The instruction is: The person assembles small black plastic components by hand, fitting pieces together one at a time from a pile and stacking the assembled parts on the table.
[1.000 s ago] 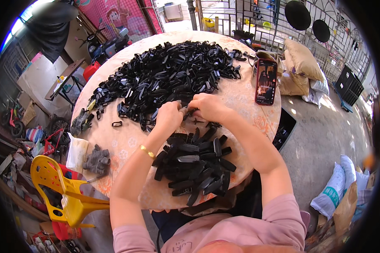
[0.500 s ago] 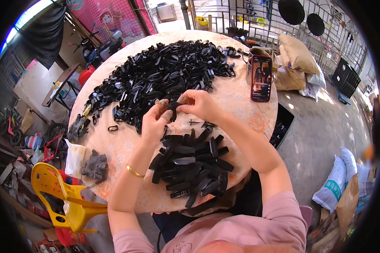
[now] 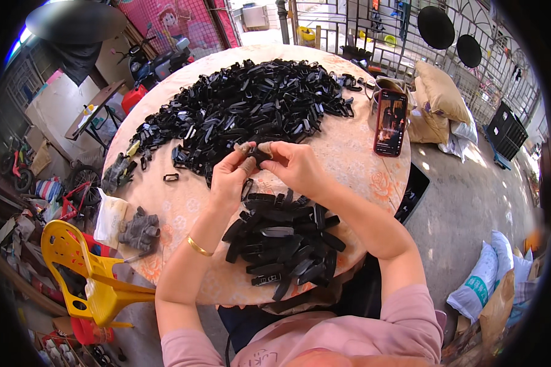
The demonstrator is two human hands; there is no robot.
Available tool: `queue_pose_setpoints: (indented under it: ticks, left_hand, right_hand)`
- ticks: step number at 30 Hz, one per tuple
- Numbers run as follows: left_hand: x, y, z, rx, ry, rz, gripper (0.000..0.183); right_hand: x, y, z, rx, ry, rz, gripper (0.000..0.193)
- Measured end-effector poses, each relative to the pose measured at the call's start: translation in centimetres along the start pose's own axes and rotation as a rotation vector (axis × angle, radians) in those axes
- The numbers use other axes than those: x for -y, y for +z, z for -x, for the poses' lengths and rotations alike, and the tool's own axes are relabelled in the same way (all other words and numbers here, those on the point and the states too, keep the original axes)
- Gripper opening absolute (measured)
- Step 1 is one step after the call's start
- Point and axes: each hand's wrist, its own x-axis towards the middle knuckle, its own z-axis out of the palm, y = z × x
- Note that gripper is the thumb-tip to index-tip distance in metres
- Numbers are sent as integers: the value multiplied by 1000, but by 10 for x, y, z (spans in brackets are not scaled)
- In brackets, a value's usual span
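Note:
Above the middle of the round table [image 3: 193,205], my left hand [image 3: 231,182] and my right hand [image 3: 297,168] meet with fingertips pinched on a small black plastic piece [image 3: 260,156]. Fingers hide most of it, so its shape cannot be made out. Pale covers wrap some of my fingertips. Just beyond my hands spreads a large heap of small black plastic parts [image 3: 245,104]. Between my forearms lies a smaller pile of long black pieces [image 3: 288,241]. A small black rectangular frame [image 3: 171,177] lies by itself left of my left hand.
A phone [image 3: 390,122] stands upright at the table's right edge. Dark grey gloves [image 3: 139,231] and a white bag [image 3: 110,220] lie at the left edge, near a yellow chair [image 3: 98,281]. Stuffed sacks [image 3: 441,92] and a black crate [image 3: 506,134] stand to the right.
The whole view has shifted slightly. My hands remain together, with fingers closer around the piece, which shows less than before. Some pieces at the near pile's top edge look differently arranged.

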Motion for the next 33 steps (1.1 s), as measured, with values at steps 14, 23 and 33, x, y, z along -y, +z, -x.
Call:
queue_pose_setpoints:
  ticks: [14,23,33]
  left_hand:
    - [-21,11,13,22,75,-69,20]
    - [-45,22,22,322,-11,-377,34]
    - [2,44,-36,251,198,-1298,19]
  right_hand:
    - [-14,1,-1,191,45,-7,24]
    - [-51,-50,-23,265,-247,417,38]
    - [-90,-67,-34,110,-35,1024,32]
